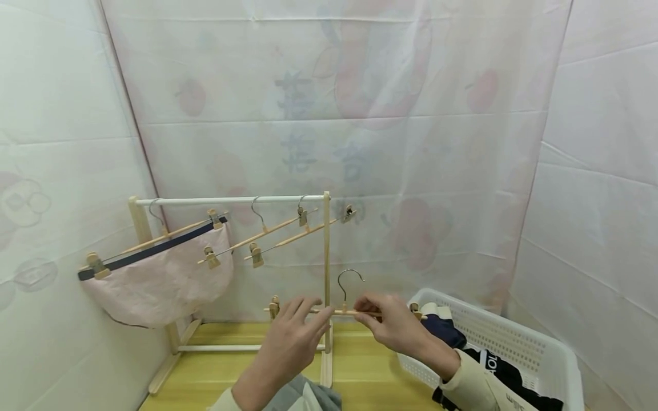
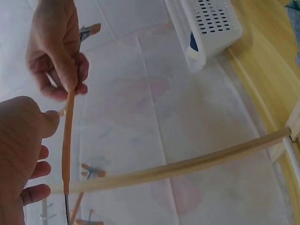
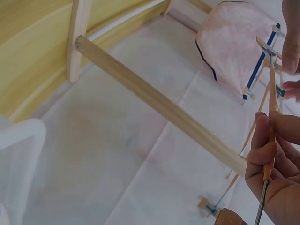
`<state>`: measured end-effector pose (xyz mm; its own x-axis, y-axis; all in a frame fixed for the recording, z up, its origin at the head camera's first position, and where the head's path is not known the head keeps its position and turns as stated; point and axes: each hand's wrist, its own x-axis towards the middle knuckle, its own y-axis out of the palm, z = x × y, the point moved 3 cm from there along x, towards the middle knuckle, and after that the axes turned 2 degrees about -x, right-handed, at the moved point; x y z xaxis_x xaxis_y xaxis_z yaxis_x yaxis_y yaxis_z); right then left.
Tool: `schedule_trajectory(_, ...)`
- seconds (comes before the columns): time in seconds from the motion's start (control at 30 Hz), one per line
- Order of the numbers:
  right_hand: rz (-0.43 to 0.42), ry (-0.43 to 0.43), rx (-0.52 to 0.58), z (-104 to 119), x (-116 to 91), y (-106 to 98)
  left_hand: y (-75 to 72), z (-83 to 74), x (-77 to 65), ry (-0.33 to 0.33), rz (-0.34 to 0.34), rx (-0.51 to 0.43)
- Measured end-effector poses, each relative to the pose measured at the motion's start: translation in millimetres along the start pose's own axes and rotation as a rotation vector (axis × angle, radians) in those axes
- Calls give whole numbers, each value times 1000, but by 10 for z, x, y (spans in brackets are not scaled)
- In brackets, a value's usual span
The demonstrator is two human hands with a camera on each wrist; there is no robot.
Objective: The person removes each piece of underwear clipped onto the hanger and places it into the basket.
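Note:
A wooden clip hanger (image 1: 345, 311) with a metal hook hangs level in front of the rack's right post. My right hand (image 1: 393, 322) pinches its bar just right of the hook; in the right wrist view, the fingers (image 3: 262, 152) curl round the wood. My left hand (image 1: 295, 337) is close to the bar's left half, fingers parted. The left wrist view shows that hand (image 2: 18, 150) beside the bar (image 2: 68, 140) without closing round it. One clip (image 1: 275, 308) is at the hanger's left end, another (image 1: 415, 309) at its right, beyond my right hand.
A wooden rack (image 1: 327, 251) with a white rail (image 1: 231, 200) carries pink underpants (image 1: 164, 279) clipped to a hanger, plus two bare clip hangers (image 1: 264, 230). At right, a white perforated basket (image 1: 545, 348) holds dark folded clothes (image 1: 506, 368). Grey cloth (image 1: 303, 394) lies at the front.

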<state>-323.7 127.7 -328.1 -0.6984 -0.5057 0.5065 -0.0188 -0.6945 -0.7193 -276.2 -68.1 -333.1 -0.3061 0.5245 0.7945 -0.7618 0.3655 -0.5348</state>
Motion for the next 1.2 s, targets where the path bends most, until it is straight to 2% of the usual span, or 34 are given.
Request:
schedule_trajectory(0.2, 8, -25, 29, 91, 46, 64, 66, -98, 50, 63, 36, 75)
schedule_trajectory(0.37, 47, -37, 92, 171, 76, 140, 81, -92, 49, 62, 44, 100)
schedule_trajectory(0.5, 68, -40, 100, 208, 77, 186, 89, -80, 31, 74, 25, 99)
schedule_trajectory(0.6, 62, -47, 84, 218, 69, 211, 90, -87, 4, 86, 19, 103)
schedule_trajectory(0.7, 50, -67, 52, 235, 68, 230, 85, -87, -23, 81, 50, 116)
schedule_trajectory(0.87, -10, -117, -75, 300, 84, 215, 90, -26, -51, 52, 89, 96)
schedule_trajectory(1.03, -152, -271, -230, 451, 36, 175, 98, 92, -116, 21, 95, 92)
schedule_trajectory(1.13, -226, -408, -278, 593, -50, 186, 90, 170, -186, 13, 93, 81)
schedule_trajectory(1.2, -247, -484, -297, 683, -118, 222, 83, 228, -230, 11, 89, 69)
